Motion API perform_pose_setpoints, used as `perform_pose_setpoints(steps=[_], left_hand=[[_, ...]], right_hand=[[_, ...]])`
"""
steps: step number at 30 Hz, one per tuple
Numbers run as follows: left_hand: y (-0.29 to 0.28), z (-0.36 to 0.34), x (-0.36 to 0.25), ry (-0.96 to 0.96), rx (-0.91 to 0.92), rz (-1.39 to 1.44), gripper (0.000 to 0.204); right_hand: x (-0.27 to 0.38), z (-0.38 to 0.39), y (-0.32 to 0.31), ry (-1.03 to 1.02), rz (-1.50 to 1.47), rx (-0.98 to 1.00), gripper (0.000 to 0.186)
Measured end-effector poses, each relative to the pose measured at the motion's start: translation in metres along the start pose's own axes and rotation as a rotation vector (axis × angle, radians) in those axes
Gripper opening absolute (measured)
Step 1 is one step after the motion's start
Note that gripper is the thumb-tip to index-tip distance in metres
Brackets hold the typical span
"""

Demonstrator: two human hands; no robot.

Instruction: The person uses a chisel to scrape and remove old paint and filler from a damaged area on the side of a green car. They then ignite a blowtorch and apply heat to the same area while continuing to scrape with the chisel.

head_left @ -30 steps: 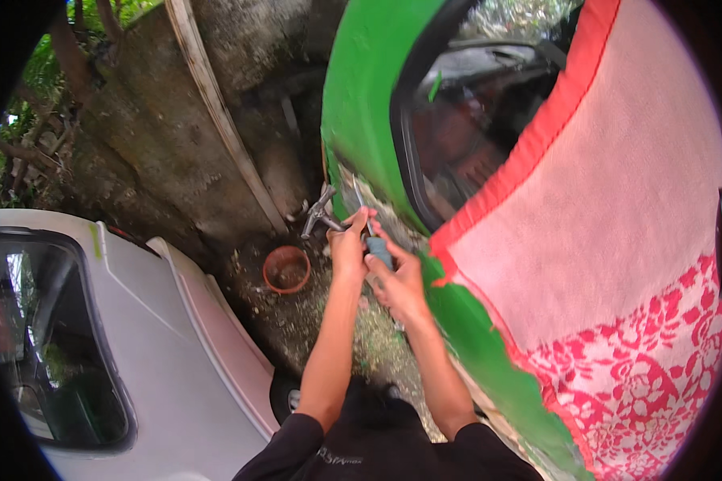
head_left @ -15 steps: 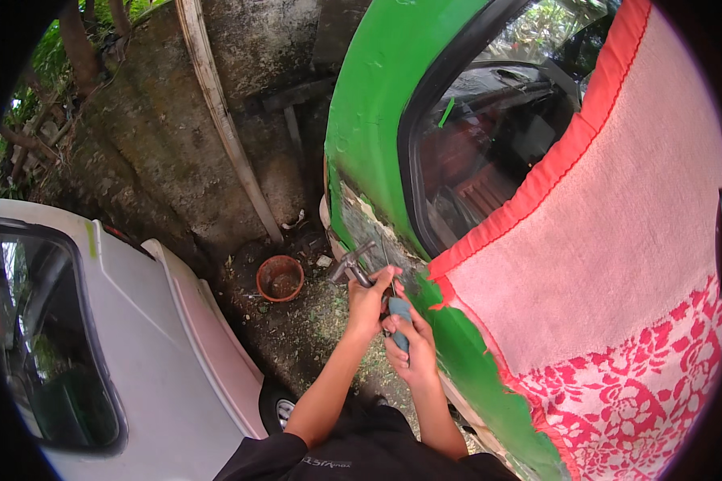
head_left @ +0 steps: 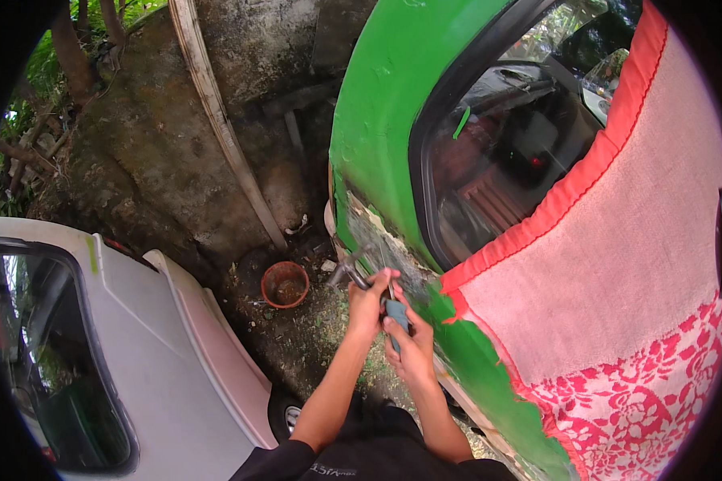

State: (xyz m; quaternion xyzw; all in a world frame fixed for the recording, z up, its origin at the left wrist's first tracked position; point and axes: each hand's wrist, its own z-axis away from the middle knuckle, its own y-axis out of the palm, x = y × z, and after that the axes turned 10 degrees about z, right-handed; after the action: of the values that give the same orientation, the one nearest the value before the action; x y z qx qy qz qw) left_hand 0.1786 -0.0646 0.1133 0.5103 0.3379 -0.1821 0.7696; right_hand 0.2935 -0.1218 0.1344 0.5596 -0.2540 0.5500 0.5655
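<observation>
A white car [head_left: 160, 353] stands at the far left, its window glass dark, with a rough stone wall [head_left: 160, 152] and a pale leaning plank [head_left: 217, 120] behind it. On the dirt between the two vehicles sits a small rust-red pot [head_left: 285, 284]. Just right of it, the person's left hand [head_left: 367, 305] is clenched round the handle of a hammer [head_left: 346, 271], whose metal head points toward the bare, scraped patch on the green car [head_left: 385, 104]. The right hand [head_left: 413, 349], touching the left, grips a grey-blue tool [head_left: 396, 314] with its tip set close against the same patch, though what sort of tool it is cannot be made out. Compared with a second ago, both hands have dropped lower along the green panel and the view has swung to take in more of the rear window [head_left: 505, 152]; the work appears to have moved along the damaged edge rather than stopped. A pink cloth with a red flowered border [head_left: 642, 289] hangs over the bodywork at the right
</observation>
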Motion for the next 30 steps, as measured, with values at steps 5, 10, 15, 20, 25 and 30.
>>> perform_pose_setpoints(steps=[5, 10, 15, 20, 25, 30], left_hand=[[-0.008, -0.008, -0.015, -0.017, 0.011, -0.103, 0.025], [0.001, -0.007, -0.012, 0.03, 0.005, -0.068, 0.023], [-0.009, -0.041, -0.054, 0.007, 0.0, -0.135, 0.025], [-0.018, -0.006, -0.03, -0.055, 0.07, -0.218, 0.027], [-0.031, 0.023, -0.011, -0.112, 0.076, -0.219, 0.028], [-0.069, 0.063, 0.011, -0.068, -0.08, -0.223, 0.036]], right_hand=[[-0.016, -0.004, 0.022, -0.018, 0.026, -0.044, 0.062], [-0.003, -0.004, 0.022, -0.038, 0.039, -0.051, 0.063], [-0.004, -0.039, 0.061, -0.007, -0.016, -0.053, 0.06], [-0.034, -0.005, 0.048, -0.094, -0.028, -0.116, 0.062], [-0.036, 0.017, -0.004, -0.021, 0.106, -0.031, 0.061], [-0.056, 0.037, -0.027, 0.049, 0.112, -0.011, 0.06]])
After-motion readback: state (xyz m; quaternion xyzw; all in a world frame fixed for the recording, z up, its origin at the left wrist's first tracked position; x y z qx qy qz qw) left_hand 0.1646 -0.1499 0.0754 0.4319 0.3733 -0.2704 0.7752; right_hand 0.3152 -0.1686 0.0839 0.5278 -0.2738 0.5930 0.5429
